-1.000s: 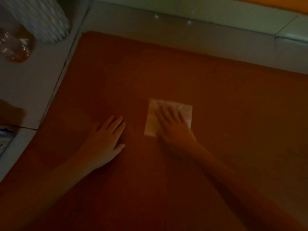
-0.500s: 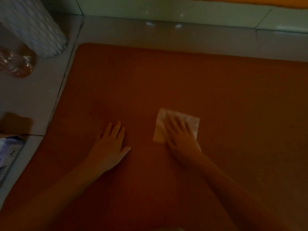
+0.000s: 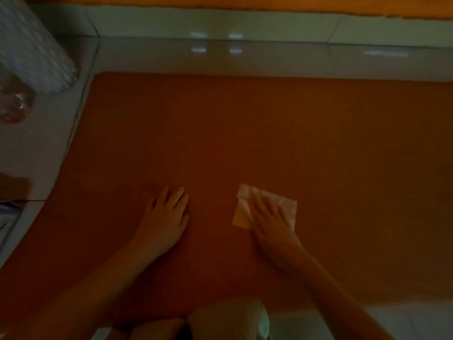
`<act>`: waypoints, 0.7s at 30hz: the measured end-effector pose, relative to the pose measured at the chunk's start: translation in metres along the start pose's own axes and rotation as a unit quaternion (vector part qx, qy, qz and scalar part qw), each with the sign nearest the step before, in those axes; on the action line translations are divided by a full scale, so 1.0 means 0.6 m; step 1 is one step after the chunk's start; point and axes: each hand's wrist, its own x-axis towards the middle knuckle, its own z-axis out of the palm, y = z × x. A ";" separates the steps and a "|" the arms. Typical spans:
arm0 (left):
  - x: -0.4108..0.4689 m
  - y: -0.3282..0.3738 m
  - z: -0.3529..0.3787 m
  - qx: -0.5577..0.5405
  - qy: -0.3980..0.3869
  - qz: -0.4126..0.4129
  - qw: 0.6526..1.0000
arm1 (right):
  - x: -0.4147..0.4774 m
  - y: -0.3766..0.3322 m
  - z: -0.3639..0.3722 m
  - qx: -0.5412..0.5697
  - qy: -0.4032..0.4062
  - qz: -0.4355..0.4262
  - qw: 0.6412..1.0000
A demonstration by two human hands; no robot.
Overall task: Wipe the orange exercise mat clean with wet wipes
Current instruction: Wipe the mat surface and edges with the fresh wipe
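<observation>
Flat on the tiled floor (image 3: 44, 153) lies the orange exercise mat (image 3: 245, 133), with a pale wet wipe (image 3: 285, 204) spread near its front middle. The right hand (image 3: 269, 222) presses the wipe with straight fingers. Just beside, apart from the wipe, the left hand (image 3: 166, 217) rests flat on the mat, fingers extended. A clear bottle (image 3: 14, 109) sits off the mat's left edge.

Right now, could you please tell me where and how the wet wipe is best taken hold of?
Probably pinch the wet wipe at its bare far-left corner, coming from the left. It lies flat on the orange mat, and the right hand presses flat on its middle and near right part.
</observation>
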 end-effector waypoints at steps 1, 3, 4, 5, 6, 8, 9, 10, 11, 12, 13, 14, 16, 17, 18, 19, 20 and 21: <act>-0.001 0.002 0.001 0.001 0.003 -0.002 1.000 | -0.019 -0.009 0.000 0.029 -0.012 -0.011 0.999; -0.001 0.008 0.003 0.001 0.016 -0.006 1.000 | -0.049 -0.006 -0.005 0.064 -0.020 -0.008 0.998; -0.001 0.011 0.005 -0.002 0.022 -0.008 1.000 | -0.061 0.004 -0.009 0.058 -0.024 0.000 0.998; -0.001 0.014 0.005 -0.006 0.027 -0.009 1.000 | -0.072 0.015 -0.016 0.046 -0.027 0.013 0.998; -0.002 0.016 0.004 -0.008 0.032 -0.011 0.999 | -0.080 0.028 -0.023 0.028 -0.030 0.033 0.999; -0.004 0.018 -0.001 -0.014 0.031 -0.015 0.999 | -0.089 0.050 -0.037 -0.015 -0.039 0.071 0.997; -0.003 0.019 -0.005 -0.019 0.024 -0.017 0.999 | -0.088 0.060 -0.040 -0.031 -0.050 0.096 0.994; -0.004 0.021 -0.008 -0.023 0.012 -0.020 0.999 | -0.088 0.066 -0.043 -0.044 -0.059 0.116 0.990; -0.003 0.022 -0.010 -0.024 -0.002 -0.024 0.999 | -0.085 0.065 -0.043 -0.043 -0.067 0.127 0.989; -0.003 0.023 -0.011 -0.026 -0.011 -0.026 0.999 | -0.083 0.063 -0.037 -0.033 -0.081 0.131 0.988; -0.003 0.024 -0.011 -0.029 -0.014 -0.027 0.999 | -0.084 0.054 -0.034 -0.029 -0.090 0.119 0.988; -0.004 0.025 -0.009 -0.033 -0.010 -0.027 0.999 | -0.089 0.041 -0.028 -0.037 -0.085 0.085 0.992; -0.005 0.025 -0.007 -0.043 0.003 -0.027 0.999 | -0.106 0.028 -0.013 -0.068 -0.078 0.012 0.995; -0.007 0.024 -0.006 -0.048 0.006 -0.028 0.998 | -0.116 0.024 -0.012 -0.078 -0.079 -0.017 0.994; -0.009 0.023 -0.006 -0.051 0.007 -0.027 0.998 | -0.129 0.019 -0.024 -0.040 -0.084 -0.014 0.996; -0.013 0.025 -0.006 -0.051 0.009 -0.026 0.998 | -0.147 0.019 -0.034 0.008 -0.063 0.019 0.998; -0.012 0.020 -0.006 -0.051 0.007 -0.027 0.998 | -0.158 0.025 -0.040 0.003 -0.064 0.024 0.998; -0.015 0.022 -0.006 -0.052 0.004 -0.025 0.998 | -0.174 0.038 -0.043 -0.003 -0.040 0.014 0.999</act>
